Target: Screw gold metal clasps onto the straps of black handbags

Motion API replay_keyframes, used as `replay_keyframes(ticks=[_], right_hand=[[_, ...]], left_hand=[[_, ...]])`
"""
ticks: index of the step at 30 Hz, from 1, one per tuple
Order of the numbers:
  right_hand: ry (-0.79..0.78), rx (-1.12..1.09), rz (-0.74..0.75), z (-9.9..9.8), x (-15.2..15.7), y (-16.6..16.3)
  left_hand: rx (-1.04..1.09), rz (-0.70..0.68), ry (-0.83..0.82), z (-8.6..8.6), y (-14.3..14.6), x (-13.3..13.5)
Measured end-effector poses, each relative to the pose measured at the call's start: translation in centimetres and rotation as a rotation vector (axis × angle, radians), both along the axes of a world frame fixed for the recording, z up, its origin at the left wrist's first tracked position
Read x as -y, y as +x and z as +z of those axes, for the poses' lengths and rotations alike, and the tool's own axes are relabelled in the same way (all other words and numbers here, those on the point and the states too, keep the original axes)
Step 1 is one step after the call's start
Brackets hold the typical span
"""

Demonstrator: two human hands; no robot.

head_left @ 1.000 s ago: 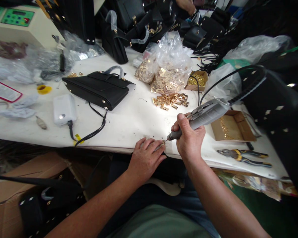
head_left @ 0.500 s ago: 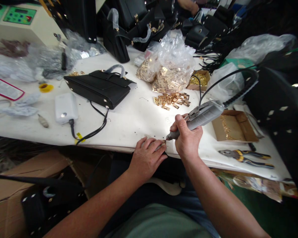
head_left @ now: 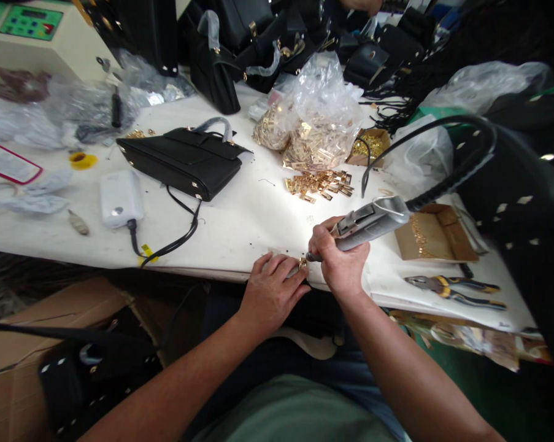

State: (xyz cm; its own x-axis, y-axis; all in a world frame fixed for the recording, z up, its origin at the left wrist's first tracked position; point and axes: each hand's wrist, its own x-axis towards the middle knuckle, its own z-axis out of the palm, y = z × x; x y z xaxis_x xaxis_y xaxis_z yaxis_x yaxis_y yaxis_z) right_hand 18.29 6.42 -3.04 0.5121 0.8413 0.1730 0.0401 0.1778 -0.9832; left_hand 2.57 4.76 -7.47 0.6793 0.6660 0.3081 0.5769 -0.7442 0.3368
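Observation:
My right hand [head_left: 343,261] is wrapped around a grey electric screwdriver [head_left: 371,221], tilted so its tip points down and left. At the front edge of the table, my left hand [head_left: 273,288] is closed with its fingers bent over a small gold metal fitting [head_left: 303,263]. The screwdriver's tip is right beside this fitting; whether they touch I cannot tell. What lies under the left palm is hidden. Beyond both hands, a loose pile of gold metal fittings [head_left: 320,184] lies on the white table [head_left: 240,215].
A black handbag [head_left: 184,161] lies left of centre near a white power adapter [head_left: 120,199]. Clear bags of gold fittings [head_left: 316,138] stand behind the pile. To the right are a cardboard box of screws [head_left: 446,236] and pliers [head_left: 456,290]. Another person's hand [head_left: 364,5] shows at the top.
The screwdriver and my right hand have shifted slightly left and lower, and the tool's cable has swung to the right. My left hand stays on the gold fitting.

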Motion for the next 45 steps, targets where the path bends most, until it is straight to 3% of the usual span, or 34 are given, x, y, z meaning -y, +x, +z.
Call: replay_keyframes(ticks=[30, 45], right_hand=[[-0.054, 0.041, 0.283, 0.1, -1.0, 1.4], [-0.08, 0.012, 0.273, 0.2, -0.8, 1.6]], left_hand=[[0.148, 0.044, 0.023, -1.0, 0.0, 0.2], [0.212, 0.054, 0.061, -1.5, -0.2, -0.1]])
